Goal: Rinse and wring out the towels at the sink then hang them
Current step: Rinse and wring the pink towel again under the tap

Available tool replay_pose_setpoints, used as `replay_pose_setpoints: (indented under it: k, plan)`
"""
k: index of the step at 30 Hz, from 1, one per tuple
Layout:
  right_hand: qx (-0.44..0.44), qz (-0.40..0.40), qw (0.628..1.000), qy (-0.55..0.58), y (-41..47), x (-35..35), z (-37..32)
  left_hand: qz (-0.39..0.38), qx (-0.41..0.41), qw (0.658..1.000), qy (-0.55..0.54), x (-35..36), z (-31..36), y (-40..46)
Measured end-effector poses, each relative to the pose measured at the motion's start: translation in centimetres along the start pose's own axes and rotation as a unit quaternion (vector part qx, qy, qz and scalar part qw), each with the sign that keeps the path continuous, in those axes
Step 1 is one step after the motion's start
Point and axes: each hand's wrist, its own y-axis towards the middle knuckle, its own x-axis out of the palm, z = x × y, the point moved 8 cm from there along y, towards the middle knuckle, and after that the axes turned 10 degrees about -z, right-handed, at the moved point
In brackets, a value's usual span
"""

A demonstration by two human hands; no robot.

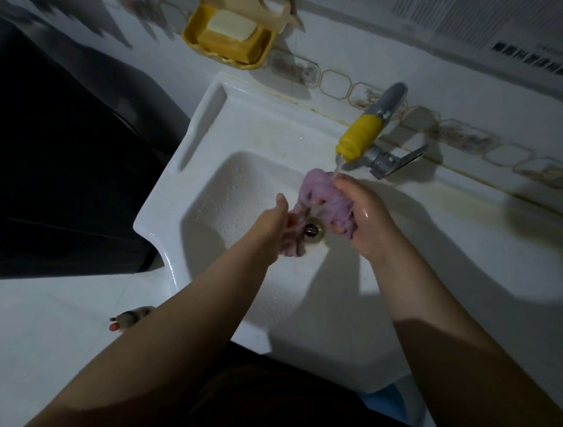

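- Towel (pixel 319 199): purple, wet and bunched, held over the basin of the sink (pixel 242 185), directly above the drain (pixel 312 229); upper end under the stream of water (pixel 337 165), lower end hanging down beside the left wrist.
- Right hand (pixel 364 217): fingers and thumb curled round the upper bunch of the towel, skin wet and shiny.
- Left hand (pixel 278 226): seen from the back, gripping the lower part of the towel; fingers mostly hidden behind the cloth.
- Tap (pixel 371 130): grey body with a yellow ribbed spout, mounted at the back right of the sink, water running; grey lever (pixel 402 160) pointing right.
- Sink: white, droplets scattered over the basin, a long recess moulded into the back left ledge.
- Soap dish (pixel 228 36): yellow, fixed to the tiled wall (pixel 346 38) above the back left corner of the sink, with a pale bar of soap (pixel 232 27) lying on an orange one.
- Floor (pixel 42 332): white tiles at lower left, with a bare foot (pixel 130 318) showing red-painted toenails just beside the left forearm.
- Dark bulky object (pixel 49 171) left of the sink; kind cannot be told.
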Motion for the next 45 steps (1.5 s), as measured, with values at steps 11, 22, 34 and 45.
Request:
replay_pose_setpoints:
  k: [11, 22, 34, 45]
  plan:
    - [0.125, 0.005, 0.97, -0.21, -4.0, -0.7, 6.5, -0.085, 0.142, 0.986, -0.029, 0.9, 4.5, -1.2]
    - [-0.047, 0.032, 0.952, -0.302, 1.7, -2.5, 1.5, 0.001, 0.239, 0.744, 0.623, 3.8, 8.1, -4.1]
    - [0.014, -0.026, 0.858, -0.512, 1.0, -2.8, 1.3, 0.047, 0.355, 0.815, 0.456, 1.0, 10.3, -5.3]
    - [-0.049, 0.062, 0.982, -0.172, 0.7, -5.8, 0.1, 0.056, 0.362, 0.917, 0.158, -2.3, 11.4, -4.3]
